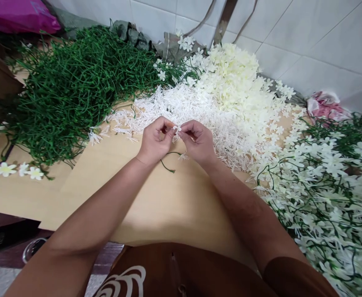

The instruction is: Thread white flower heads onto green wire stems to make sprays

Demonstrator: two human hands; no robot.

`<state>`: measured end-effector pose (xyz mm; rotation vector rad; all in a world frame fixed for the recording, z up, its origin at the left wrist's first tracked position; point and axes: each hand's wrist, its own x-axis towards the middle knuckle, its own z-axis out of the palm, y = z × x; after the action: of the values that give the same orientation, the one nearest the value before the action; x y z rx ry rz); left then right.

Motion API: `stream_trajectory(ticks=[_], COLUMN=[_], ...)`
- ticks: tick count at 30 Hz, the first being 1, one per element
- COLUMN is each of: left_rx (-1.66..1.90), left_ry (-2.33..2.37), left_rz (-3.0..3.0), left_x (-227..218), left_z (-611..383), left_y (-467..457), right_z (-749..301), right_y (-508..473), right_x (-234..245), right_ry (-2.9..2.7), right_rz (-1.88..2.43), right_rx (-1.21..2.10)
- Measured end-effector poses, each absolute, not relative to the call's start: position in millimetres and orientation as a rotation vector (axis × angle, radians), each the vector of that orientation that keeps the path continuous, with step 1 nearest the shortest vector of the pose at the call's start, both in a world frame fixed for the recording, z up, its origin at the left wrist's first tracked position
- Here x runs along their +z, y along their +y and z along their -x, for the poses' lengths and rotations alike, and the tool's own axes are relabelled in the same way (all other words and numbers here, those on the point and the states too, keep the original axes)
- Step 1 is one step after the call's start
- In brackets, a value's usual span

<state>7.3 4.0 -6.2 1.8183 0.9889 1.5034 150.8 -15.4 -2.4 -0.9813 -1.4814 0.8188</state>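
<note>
Between my two hands is a small white artificial flower (177, 128), pinched by the fingertips from both sides. My left hand (156, 139) is closed with thumb and index finger at the flower's left edge. My right hand (198, 140) is closed the same way at its right edge. Just below them a green stem (167, 168) with a white piece at its end lies on the cardboard (168, 202). Right behind my hands spreads a heap of thin white flower pieces (183, 103).
A tangled pile of green stems (88, 82) fills the back left. Cream petals (236, 78) are heaped near the tiled wall (280, 45). Assembled white flowers (332, 206) crowd the right side. Several flowers (5, 169) lie at the left edge, below a pink bag (16, 16).
</note>
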Motion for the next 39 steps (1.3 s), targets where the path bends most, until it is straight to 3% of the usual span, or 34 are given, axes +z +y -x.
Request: stream_trajectory(ticks=[9,17,24,39], left_rx=[1.531,1.51,1.503,1.347], left_ry=[0.949,0.92,0.933,0.989], left_rz=[-1.897,-1.847,-1.8,-1.58], left_x=[-6.2,-8.8,-12.2,-10.9], left_z=[-3.1,-4.6,-3.8,-15.3], left_y=[4.4,3.9,7.0,1.4], right_z=[-148.2,-152.6,-154.0,-146.1], right_y=[-16.7,-16.7,-14.1,-16.6], right_x=[-3.3,-3.4,-5.9,-5.2], right_ry=[-1.515,-1.685,-1.695,-1.506], right_rz=[0.968,0.9,0.842,0.959], right_rx=[0.852,0.348,0.237,0.785])
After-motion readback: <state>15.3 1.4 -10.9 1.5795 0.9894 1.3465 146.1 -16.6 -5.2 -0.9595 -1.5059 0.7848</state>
